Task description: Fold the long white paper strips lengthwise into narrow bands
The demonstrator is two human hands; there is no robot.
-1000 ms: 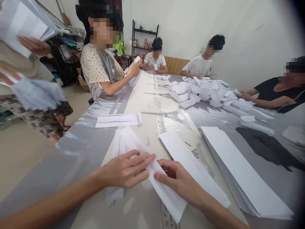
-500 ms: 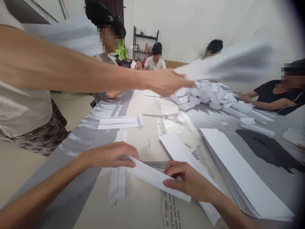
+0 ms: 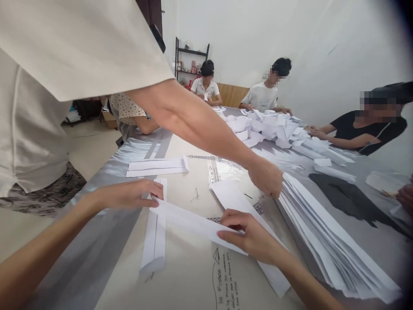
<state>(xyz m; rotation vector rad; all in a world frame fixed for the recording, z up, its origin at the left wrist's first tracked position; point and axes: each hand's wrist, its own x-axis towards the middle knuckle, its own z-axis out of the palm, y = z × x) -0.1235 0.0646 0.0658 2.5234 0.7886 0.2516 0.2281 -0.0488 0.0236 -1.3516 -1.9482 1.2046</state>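
Note:
A narrow folded white paper strip [image 3: 189, 220] is stretched at a slant between my hands, just above the table. My left hand [image 3: 135, 193] pinches its far left end between thumb and fingers. Toward the other end, my right hand [image 3: 247, 234] grips the strip with thumb in front and fingers curled behind. Beneath the left end lies another folded paper strip [image 3: 154, 234] with a seam down its middle. A longer white paper piece [image 3: 272, 269] rests on the table, partly hidden by my right hand and forearm.
A co-worker's arm crosses in front of me, its hand [image 3: 267, 177] at a thick fanned stack of paper [image 3: 335, 241] on the right. One more folded strip [image 3: 158, 167] lies farther back. Beyond are a heap of folded papers [image 3: 271, 129], a dark sheet [image 3: 342, 196] and several seated people.
The co-worker's hand has come down with the paper bundle onto the stack at right. My left hand has shifted left with the strip's end; my right hand keeps its grip.

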